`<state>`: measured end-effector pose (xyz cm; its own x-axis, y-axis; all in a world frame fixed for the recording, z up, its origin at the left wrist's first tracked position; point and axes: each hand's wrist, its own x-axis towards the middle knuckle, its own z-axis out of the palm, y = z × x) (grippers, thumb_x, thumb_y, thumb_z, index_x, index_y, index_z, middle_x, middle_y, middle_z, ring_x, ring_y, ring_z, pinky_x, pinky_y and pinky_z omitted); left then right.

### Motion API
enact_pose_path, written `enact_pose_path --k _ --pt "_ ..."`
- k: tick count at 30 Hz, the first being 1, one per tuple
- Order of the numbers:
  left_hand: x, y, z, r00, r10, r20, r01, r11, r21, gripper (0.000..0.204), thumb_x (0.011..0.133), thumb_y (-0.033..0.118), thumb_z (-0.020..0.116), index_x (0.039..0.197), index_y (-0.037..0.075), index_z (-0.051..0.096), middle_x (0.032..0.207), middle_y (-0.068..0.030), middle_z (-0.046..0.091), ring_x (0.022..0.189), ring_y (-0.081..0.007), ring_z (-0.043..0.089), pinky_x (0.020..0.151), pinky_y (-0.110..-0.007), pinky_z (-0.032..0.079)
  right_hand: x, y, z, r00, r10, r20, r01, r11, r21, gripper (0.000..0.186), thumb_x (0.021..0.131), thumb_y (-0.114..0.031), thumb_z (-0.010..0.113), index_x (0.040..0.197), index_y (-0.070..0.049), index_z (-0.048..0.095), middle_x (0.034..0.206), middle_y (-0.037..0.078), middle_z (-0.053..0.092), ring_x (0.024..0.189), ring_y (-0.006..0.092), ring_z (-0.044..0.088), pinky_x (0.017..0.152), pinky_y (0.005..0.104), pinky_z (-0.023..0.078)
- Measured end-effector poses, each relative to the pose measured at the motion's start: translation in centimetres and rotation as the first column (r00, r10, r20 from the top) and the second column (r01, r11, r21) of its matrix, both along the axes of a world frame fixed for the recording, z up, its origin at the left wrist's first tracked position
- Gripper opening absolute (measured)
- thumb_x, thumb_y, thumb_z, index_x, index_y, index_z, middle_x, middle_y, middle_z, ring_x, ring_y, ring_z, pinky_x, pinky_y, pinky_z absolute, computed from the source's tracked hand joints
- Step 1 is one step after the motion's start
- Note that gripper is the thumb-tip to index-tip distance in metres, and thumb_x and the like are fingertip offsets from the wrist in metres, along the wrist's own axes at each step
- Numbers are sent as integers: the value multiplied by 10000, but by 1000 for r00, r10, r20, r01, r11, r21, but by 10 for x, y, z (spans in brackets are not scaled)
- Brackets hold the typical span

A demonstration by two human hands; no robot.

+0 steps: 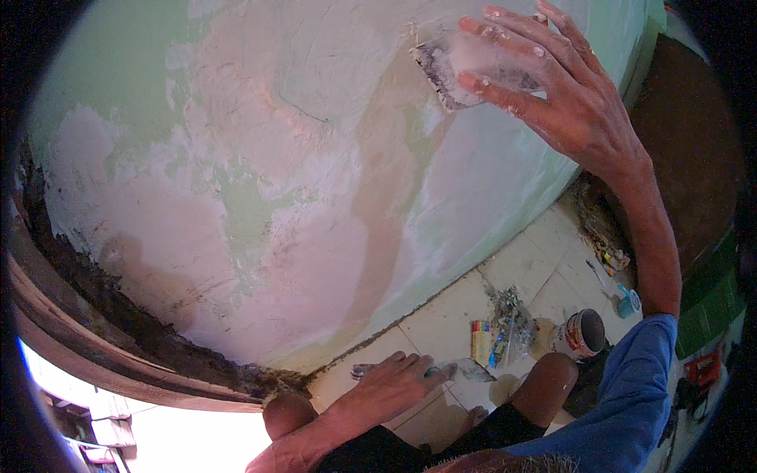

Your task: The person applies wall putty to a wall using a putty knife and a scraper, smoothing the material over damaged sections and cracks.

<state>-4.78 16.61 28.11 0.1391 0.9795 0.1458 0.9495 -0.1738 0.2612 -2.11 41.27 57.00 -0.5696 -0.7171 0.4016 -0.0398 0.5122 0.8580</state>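
Observation:
A patchy wall (307, 197), pale green with whitish filler over it, fills the upper part of the view. Against it my right hand (560, 94) grips a flat, square-edged putty spreader (449, 75), thumb along the lower edge and fingers along the upper. White paste covers the spreader's face and dots my fingertips. Low in the middle, above my knees, my left hand (390, 394) is closed round the greenish handle of a putty knife (471, 370), whose pale blade points right. Most of that handle is hidden by my fingers.
On the tiled floor (520, 264) stand a round tub (579, 335), a yellow patterned box (480, 343), a clear plastic bag (514, 327) and a small blue cup (628, 303). Rubble (607, 236) lies by the brown panel at right. A rough, dark wall edge (118, 296) curves along the left.

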Motion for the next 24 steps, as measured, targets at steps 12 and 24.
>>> enact_pose_path --k 12,24 --pt "-3 1 -8 1000 13 7 -13 999 32 478 871 82 460 1348 78 444 1085 -181 558 1026 -308 578 872 -395 456 8 9 3 999 -11 -40 9 999 -50 561 685 -19 708 1208 -211 642 1337 102 505 1206 292 492 1011 443 402" --pt "-2 1 -4 999 2 -40 -1 1000 31 472 857 75 480 1329 69 462 1022 -149 561 981 -267 588 831 -360 468 3 18 9 997 -31 -73 29 999 -37 544 688 -9 694 1186 -224 654 1335 83 521 1232 284 489 1053 464 379"
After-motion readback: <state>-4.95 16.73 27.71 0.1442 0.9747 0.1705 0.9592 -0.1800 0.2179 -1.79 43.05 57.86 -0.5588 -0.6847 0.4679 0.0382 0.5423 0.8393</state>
